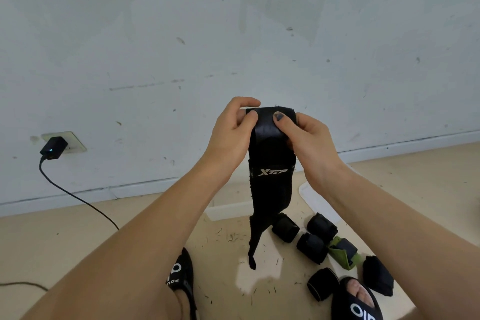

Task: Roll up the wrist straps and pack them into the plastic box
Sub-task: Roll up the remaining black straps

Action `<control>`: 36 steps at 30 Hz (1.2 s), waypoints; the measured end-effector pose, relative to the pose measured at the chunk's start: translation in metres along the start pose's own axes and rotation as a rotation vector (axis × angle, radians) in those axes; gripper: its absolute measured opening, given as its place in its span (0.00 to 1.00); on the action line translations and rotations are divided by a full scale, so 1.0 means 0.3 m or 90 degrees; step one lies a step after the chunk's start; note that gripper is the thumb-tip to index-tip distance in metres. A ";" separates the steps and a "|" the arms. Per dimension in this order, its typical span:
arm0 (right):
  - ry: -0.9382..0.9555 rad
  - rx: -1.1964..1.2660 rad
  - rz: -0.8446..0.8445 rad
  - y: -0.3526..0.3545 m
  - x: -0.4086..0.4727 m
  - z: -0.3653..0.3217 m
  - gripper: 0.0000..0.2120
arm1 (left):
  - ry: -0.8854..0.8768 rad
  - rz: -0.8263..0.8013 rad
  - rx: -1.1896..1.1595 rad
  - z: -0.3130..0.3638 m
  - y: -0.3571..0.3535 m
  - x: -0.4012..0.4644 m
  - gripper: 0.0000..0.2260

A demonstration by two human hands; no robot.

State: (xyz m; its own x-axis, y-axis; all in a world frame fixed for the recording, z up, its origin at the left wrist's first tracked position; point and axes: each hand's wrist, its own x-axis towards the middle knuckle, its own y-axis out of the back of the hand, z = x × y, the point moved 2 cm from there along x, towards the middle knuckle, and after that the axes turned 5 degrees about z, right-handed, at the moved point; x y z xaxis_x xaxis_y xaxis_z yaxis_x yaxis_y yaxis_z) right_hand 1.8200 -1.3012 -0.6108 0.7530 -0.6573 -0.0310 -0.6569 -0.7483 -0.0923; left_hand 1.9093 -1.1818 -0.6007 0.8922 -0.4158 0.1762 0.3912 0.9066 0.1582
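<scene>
One black wrist strap (270, 184) is in work: we hold it up in the air in front of the wall, its top end started into a roll, the rest hanging loose with a white logo facing us and its tail dangling over the floor (104, 236).

Left hand (231, 135): fingers curled, thumb and forefinger pinching the left side of the roll. Right hand (304, 138): thumb pressed on the front of the roll, fingers wrapped behind it, gripping the strap.

Step in hand, as we judge it: rolling, only just begun, since most of the length hangs unrolled. The next move calls for turning the roll downward with even tension from both hands, keeping the edges lined up so it winds tight and square.

On the floor, near our right foot:
- three rolled black straps (304, 236), close together;
- one green and dark strap (344, 251) just beside them;
- one further black roll (322, 287) touching the slipper (358, 304);
- one dark folded piece (378, 277), kind uncertain.

Containers: one pale plastic box (228, 209) lies on the floor behind the hanging strap, largely hidden by it and our arms. We cannot tell what it holds; none of the visible rolls sits inside it. A white flat piece (311, 193) beside it may be its lid.
</scene>
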 end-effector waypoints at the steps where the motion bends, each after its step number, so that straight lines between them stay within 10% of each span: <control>1: 0.004 -0.016 -0.009 0.000 0.000 -0.006 0.10 | -0.005 0.009 -0.011 0.003 0.002 0.000 0.10; 25: 0.042 -0.060 -0.088 -0.056 -0.039 -0.017 0.09 | 0.038 0.165 -0.111 0.028 -0.015 -0.014 0.08; 36: -0.055 0.009 -0.008 -0.029 -0.005 -0.023 0.14 | -0.017 0.065 -0.006 0.009 -0.024 -0.049 0.06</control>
State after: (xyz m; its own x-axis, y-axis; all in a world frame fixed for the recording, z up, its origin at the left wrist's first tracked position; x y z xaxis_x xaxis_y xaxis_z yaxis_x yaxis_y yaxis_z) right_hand 1.8244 -1.2943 -0.6030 0.7617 -0.6375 -0.1160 -0.6477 -0.7543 -0.1078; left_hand 1.8926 -1.1825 -0.6019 0.9215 -0.3229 0.2161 0.3009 0.9449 0.1288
